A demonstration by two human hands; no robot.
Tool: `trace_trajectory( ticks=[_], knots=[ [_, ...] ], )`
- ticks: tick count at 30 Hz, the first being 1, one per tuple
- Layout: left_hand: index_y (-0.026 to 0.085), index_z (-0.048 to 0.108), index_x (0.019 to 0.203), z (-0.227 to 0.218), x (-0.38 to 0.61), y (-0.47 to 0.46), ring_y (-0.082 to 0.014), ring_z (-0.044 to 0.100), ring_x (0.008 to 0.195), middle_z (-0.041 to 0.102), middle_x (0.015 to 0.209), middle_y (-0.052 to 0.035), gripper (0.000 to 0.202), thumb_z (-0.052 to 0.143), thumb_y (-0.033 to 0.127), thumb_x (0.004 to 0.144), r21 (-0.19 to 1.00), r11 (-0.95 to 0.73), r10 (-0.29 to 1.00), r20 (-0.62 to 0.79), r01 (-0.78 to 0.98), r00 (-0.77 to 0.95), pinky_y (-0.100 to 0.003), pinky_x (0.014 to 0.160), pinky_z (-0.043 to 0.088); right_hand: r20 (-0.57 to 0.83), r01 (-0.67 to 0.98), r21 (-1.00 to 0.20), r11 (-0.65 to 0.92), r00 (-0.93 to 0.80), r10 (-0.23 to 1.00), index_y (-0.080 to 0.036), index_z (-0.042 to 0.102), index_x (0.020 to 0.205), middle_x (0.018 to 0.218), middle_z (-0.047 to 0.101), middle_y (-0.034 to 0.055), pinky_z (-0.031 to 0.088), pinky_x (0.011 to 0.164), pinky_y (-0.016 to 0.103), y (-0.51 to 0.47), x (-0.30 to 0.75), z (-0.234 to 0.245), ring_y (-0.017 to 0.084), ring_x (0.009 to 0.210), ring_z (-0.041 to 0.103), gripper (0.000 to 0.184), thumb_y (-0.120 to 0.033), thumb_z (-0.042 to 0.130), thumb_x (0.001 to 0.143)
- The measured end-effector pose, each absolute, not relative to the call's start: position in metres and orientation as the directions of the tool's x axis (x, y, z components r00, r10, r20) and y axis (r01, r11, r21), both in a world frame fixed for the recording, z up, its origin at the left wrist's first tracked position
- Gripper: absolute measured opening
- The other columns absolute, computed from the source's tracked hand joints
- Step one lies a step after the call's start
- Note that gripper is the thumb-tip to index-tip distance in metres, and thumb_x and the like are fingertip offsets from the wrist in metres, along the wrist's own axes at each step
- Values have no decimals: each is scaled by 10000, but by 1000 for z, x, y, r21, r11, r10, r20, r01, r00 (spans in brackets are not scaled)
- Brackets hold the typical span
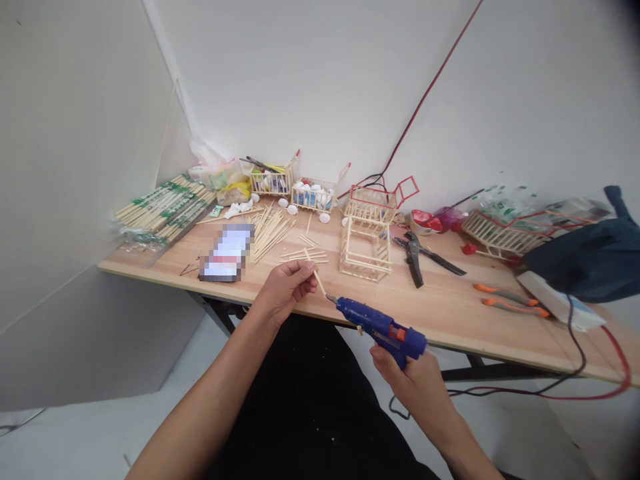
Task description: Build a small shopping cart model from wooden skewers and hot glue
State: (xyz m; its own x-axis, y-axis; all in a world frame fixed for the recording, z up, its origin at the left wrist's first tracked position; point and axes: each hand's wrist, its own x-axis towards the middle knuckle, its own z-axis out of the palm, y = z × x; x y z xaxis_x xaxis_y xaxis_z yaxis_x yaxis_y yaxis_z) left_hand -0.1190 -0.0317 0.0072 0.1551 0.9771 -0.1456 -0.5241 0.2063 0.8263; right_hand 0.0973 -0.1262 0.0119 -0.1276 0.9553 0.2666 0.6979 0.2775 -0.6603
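Pinched in the fingers of my left hand (287, 287) is a short wooden stick (319, 283), its free end pointing toward my right hand. My right hand (417, 383) is wrapped round the handle of a blue hot glue gun (383, 325). The gun's metal nozzle meets the stick's lower end, or comes very close to it. Just beyond my left hand several cut sticks (313, 257) lie on the wooden table. A small open frame of glued sticks (366, 257) stands behind the glue gun.
Miniature stick carts (313, 195) line the wall. Cutting pliers (415, 257) and orange-handled pliers (510, 300) lie to the right, beside a dark cloth bag (585, 257). To the left are a blurred phone (227, 253), loose sticks (273, 230) and packaged chopsticks (167, 207). Cables (580, 393) hang over the front edge.
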Motion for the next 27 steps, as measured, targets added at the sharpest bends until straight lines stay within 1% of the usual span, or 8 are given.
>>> trace_trajectory(
  ticks=[11, 15, 17, 19, 21, 23, 25, 27],
  knots=[
    [91, 656, 695, 9, -120, -32, -48, 528, 519, 590, 573, 6, 330, 864, 327, 592, 808, 231, 972, -162, -542, 172, -166, 549, 452, 260, 698, -664, 268, -120, 958, -244, 733, 813, 621, 670, 48, 519, 539, 300, -124, 97, 8, 245, 687, 672, 348, -511, 514, 860],
    [90, 657, 697, 7, -120, -30, -45, 530, 529, 594, 592, 6, 322, 867, 308, 588, 791, 230, 973, -164, -567, 165, -159, 550, 453, 261, 692, -676, 254, -98, 960, -238, 722, 819, 592, 645, 42, 493, 502, 293, -123, 99, 5, 234, 634, 648, 348, -519, 517, 849],
    [91, 657, 701, 5, -120, -30, -47, 538, 538, 599, 605, 5, 316, 870, 292, 581, 782, 214, 977, -161, -585, 142, -157, 548, 456, 248, 681, -692, 240, -88, 965, -238, 709, 821, 561, 612, 28, 467, 477, 286, -124, 99, 4, 215, 578, 611, 334, -523, 537, 836],
    [96, 656, 704, 3, -120, -29, -50, 543, 541, 602, 607, 5, 307, 867, 284, 584, 782, 191, 981, -159, -593, 107, -155, 540, 456, 204, 632, -741, 227, -110, 973, -230, 676, 775, 516, 556, 8, 431, 450, 274, -125, 98, 4, 182, 503, 547, 327, -522, 542, 839],
    [99, 660, 708, 2, -120, -30, -50, 539, 535, 598, 594, 7, 297, 857, 293, 601, 792, 174, 984, -159, -586, 77, -153, 530, 455, 155, 514, -829, 220, -167, 974, -216, 597, 690, 493, 491, -11, 397, 443, 261, -125, 98, 6, 144, 455, 476, 364, -511, 494, 877],
    [99, 671, 719, 0, -120, -30, -49, 531, 527, 595, 581, 6, 296, 846, 318, 621, 804, 168, 985, -155, -570, 72, -149, 520, 454, 153, 378, -899, 220, -200, 968, -208, 506, 640, 503, 448, -24, 369, 445, 247, -125, 99, 9, 115, 444, 433, 401, -489, 435, 918],
    [100, 681, 725, 0, -121, -31, -48, 527, 524, 596, 574, 3, 307, 837, 348, 634, 813, 163, 986, -143, -558, 80, -144, 510, 452, 209, 318, -917, 242, -136, 968, -204, 480, 664, 543, 451, -28, 357, 453, 239, -122, 104, 13, 103, 455, 420, 381, -468, 422, 933],
    [103, 680, 717, 0, -122, -31, -49, 527, 521, 600, 575, 0, 317, 833, 369, 639, 818, 159, 987, -135, -552, 84, -143, 501, 451, 286, 394, -882, 258, 14, 958, -201, 525, 751, 590, 487, -23, 383, 486, 248, -118, 115, 16, 111, 483, 443, 319, -458, 449, 925]
  ],
)
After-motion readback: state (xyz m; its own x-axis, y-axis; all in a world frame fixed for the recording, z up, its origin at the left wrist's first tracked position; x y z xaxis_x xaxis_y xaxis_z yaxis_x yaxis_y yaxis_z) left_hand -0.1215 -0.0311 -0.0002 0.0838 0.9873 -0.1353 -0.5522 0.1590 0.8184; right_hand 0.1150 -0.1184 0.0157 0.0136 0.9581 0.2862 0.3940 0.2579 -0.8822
